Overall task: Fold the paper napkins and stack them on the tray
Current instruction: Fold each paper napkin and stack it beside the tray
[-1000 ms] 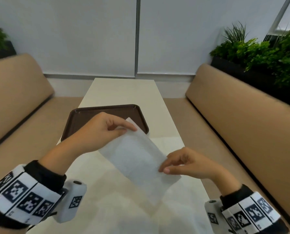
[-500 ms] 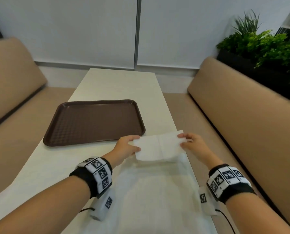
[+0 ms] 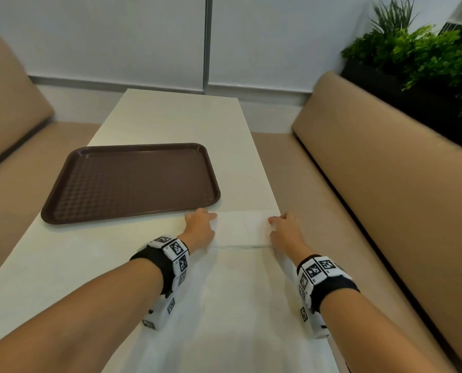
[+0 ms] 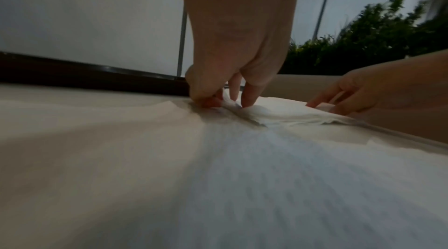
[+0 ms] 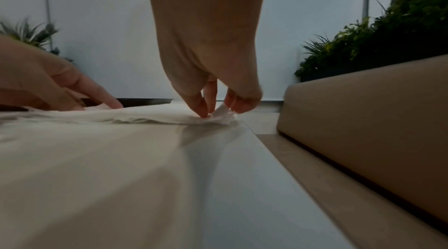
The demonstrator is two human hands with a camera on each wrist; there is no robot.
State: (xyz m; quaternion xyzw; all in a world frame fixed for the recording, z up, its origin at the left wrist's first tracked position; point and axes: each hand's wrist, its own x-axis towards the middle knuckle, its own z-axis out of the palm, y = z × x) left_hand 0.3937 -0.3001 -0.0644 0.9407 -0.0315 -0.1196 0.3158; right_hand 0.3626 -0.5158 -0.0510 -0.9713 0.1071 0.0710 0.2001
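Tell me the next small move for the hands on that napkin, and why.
Probably press the fold flat. The left hand and right hand each pinch an end of the folded napkin, which lies on the table just short of the brown tray. Its near edge looks loose in the wrist views, and nothing is on the tray yet.
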